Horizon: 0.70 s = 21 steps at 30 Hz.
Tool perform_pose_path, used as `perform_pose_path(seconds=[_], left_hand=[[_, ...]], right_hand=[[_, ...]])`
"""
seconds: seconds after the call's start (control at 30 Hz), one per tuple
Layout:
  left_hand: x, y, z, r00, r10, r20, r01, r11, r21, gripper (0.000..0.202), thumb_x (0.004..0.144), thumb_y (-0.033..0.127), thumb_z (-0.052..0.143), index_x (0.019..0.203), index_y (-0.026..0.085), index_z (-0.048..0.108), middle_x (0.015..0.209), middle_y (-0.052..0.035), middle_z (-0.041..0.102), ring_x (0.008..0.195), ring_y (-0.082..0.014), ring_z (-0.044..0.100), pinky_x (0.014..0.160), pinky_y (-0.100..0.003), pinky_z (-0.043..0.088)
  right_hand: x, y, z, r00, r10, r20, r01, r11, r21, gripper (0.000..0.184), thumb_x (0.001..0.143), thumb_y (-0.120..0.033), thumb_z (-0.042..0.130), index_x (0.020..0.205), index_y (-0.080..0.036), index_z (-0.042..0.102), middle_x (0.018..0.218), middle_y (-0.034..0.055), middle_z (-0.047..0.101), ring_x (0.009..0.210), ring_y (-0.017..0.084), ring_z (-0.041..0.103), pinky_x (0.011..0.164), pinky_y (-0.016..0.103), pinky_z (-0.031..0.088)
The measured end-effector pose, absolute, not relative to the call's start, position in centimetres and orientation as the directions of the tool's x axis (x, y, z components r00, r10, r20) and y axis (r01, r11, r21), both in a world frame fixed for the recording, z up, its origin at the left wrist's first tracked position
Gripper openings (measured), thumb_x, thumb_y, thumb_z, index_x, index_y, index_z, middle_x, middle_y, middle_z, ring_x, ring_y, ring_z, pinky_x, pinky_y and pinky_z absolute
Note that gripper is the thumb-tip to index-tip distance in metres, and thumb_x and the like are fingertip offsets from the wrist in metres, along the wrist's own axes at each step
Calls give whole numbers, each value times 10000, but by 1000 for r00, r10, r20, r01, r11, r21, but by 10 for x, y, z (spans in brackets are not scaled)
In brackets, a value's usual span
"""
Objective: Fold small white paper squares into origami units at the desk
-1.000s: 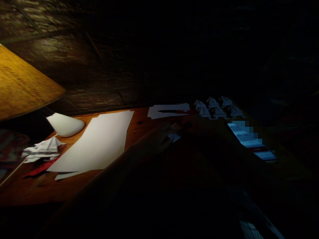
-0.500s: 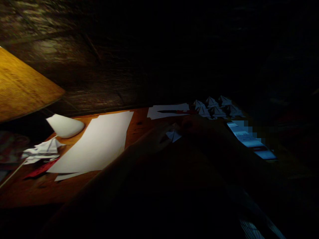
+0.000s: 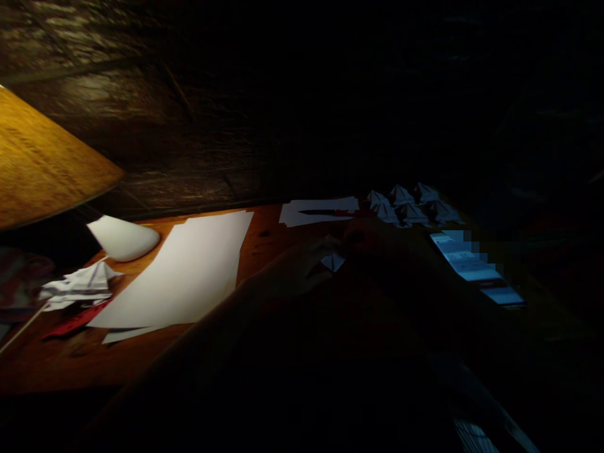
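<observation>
The small folded paper (image 3: 333, 260) is held between both hands, just above the table (image 3: 264, 236). The left hand (image 3: 295, 275) pinches its left edge. The right hand (image 3: 372, 242) meets its right side, but the dark hides that grip. The paper is likely feather-light, soft and easily crushed, so it is best held by the creased edges. Its long axis seems to run from hand to hand, with one corner pointing toward the person.

White paper sheet (image 3: 189, 270), orange-brown table (image 3: 70, 358)
</observation>
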State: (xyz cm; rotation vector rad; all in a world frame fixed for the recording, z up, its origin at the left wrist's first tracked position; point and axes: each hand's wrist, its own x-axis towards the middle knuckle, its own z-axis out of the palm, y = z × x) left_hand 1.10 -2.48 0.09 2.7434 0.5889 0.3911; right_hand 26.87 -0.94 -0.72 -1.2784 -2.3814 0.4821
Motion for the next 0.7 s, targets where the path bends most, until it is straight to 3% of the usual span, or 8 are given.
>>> perform_pose_path(seconds=[0.13,0.37,0.7], left_hand=[[13,-34,5,876,463,138,398,-853,337,494,970,377,585,1429,208,514,1242,-114,561,1117,-260,572,957,-435,534],[15,-39,4,893,430,136,353,-854,381,401,956,394,607,1292,177,600,1194,-101,530,1075,-235,546,947,-392,531],[12,-35,2,902,396,173,308,-870,385,459,955,404,625,1378,236,570,1396,-105,456,1320,-281,454,1130,-496,445]], right_hand=[[271,-9,-8,-510,831,224,698,552,-456,230,849,-142,642,952,-264,809,1014,54,767,916,217,660,816,332,465],[266,-10,-14,-491,837,243,644,536,-545,191,868,-228,662,1002,-251,796,1073,56,757,945,212,668,851,348,493],[252,-19,1,-381,905,189,730,420,-540,142,869,-229,671,951,-206,784,1050,86,765,905,210,674,772,310,484]])
